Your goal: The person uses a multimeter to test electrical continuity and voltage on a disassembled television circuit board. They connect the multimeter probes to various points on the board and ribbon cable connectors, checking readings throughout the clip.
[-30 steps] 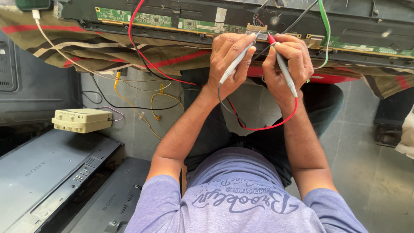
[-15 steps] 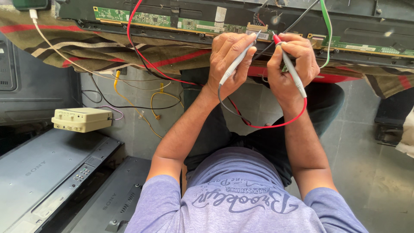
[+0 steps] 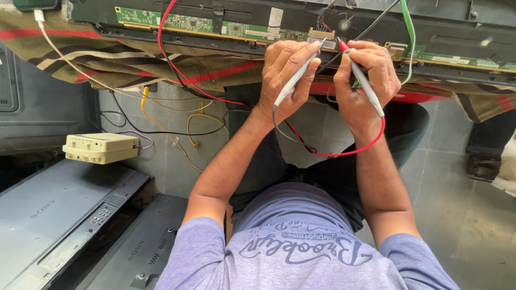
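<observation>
My left hand [image 3: 285, 72] grips a grey test probe [image 3: 294, 80] trailing a black lead. Its tip points at a small connector [image 3: 321, 35] on the long green circuit board [image 3: 188, 22] along the top edge. My right hand [image 3: 366, 80] grips a second grey probe with a red tip [image 3: 364, 81] and a red lead [image 3: 344, 152]. That tip rests close beside the same connector. The two hands sit side by side, nearly touching, over the board's edge.
A brown striped cloth [image 3: 129, 60] lies under the board. Red, black, yellow and green wires [image 3: 409, 32] hang around it. A beige box [image 3: 100, 147] stands at left, above dark flat panels [image 3: 59, 215] on the floor. A white cable [image 3: 59, 51] runs from the top left.
Both hands have edged slightly to the right along the board, with the probes still in them and the tips staying near the connector.
</observation>
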`<state>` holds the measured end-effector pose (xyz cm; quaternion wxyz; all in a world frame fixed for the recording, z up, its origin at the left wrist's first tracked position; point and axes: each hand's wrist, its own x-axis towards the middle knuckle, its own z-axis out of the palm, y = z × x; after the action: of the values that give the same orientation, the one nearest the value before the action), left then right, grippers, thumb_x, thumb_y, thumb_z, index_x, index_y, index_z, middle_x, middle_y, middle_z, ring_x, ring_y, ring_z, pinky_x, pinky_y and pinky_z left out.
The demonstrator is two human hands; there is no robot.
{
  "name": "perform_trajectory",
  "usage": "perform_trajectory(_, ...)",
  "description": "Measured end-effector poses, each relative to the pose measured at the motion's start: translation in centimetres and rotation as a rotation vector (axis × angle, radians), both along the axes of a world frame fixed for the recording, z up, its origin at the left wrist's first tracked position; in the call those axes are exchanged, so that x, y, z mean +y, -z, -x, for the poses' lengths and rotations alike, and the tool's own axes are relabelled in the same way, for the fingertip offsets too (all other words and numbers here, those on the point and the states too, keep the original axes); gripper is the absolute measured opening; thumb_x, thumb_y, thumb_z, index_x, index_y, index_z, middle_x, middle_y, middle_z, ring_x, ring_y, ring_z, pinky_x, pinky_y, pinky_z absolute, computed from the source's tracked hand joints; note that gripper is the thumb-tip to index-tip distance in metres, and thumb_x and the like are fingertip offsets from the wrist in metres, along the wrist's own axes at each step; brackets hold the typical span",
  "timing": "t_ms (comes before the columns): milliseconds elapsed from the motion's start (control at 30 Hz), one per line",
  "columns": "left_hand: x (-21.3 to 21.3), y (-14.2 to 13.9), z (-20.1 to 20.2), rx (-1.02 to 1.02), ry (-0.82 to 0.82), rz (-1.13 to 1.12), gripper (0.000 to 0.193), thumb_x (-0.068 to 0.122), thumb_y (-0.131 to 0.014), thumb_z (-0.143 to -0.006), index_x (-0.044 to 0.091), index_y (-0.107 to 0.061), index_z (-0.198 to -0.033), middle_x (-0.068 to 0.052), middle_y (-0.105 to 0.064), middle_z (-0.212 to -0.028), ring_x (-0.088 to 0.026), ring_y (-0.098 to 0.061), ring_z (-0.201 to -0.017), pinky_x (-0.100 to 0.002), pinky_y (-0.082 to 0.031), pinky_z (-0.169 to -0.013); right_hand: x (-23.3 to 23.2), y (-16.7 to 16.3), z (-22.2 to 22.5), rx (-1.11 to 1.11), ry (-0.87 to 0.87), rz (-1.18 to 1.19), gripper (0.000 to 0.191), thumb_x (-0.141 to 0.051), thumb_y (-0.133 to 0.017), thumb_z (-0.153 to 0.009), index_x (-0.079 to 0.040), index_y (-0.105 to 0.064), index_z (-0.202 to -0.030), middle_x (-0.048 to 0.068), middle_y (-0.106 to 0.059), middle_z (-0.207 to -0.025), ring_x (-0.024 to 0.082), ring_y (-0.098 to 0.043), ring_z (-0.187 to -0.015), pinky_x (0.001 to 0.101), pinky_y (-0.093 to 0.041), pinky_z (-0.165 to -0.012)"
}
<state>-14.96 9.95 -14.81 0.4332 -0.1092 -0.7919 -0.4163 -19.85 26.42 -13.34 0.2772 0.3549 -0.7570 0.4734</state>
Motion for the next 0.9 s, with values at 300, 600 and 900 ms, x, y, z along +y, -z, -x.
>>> perform_trajectory(300, -0.06, -0.17, 0.09, 0.013, 0.01, -0.023, 0.023, 0.008, -0.071, -0.102, 0.003, -0.066, -0.123, -0.009, -0.071, -0.111, -0.026, -0.067, -0.106, -0.037, -0.049, -0.098, 0.03, -0.29, 0.02, -0.034, -0.02, 0.004, 0.022, 0.014, -0.075, -0.1, 0.002, -0.061, -0.111, 0.02, -0.071, -0.111, 0.031, -0.075, -0.103, 0.0359, -0.06, -0.09)
perform_trajectory(600, -0.07, -0.08, 0.08, 0.003, 0.007, -0.032, 0.024, 0.008, -0.071, -0.101, 0.004, -0.066, -0.124, -0.009, -0.071, -0.111, -0.027, -0.067, -0.106, -0.037, -0.049, -0.097, 0.06, 0.06, 0.09, -0.038, -0.01, -0.004, 0.022, 0.013, -0.075, -0.101, 0.002, -0.06, -0.112, 0.021, -0.072, -0.113, 0.032, -0.075, -0.104, 0.0358, -0.061, -0.09)
perform_trajectory(900, -0.11, -0.2, 0.07, 0.004, 0.001, -0.006, 0.022, 0.01, -0.07, -0.103, 0.003, -0.066, -0.123, -0.009, -0.071, -0.111, -0.027, -0.067, -0.106, -0.039, -0.049, -0.099, -0.08, 0.34, 0.21, 0.01, -0.015, 0.015, 0.02, 0.012, -0.073, -0.098, 0.001, -0.057, -0.107, 0.018, -0.07, -0.104, 0.034, -0.075, -0.107, 0.0384, -0.061, -0.088)
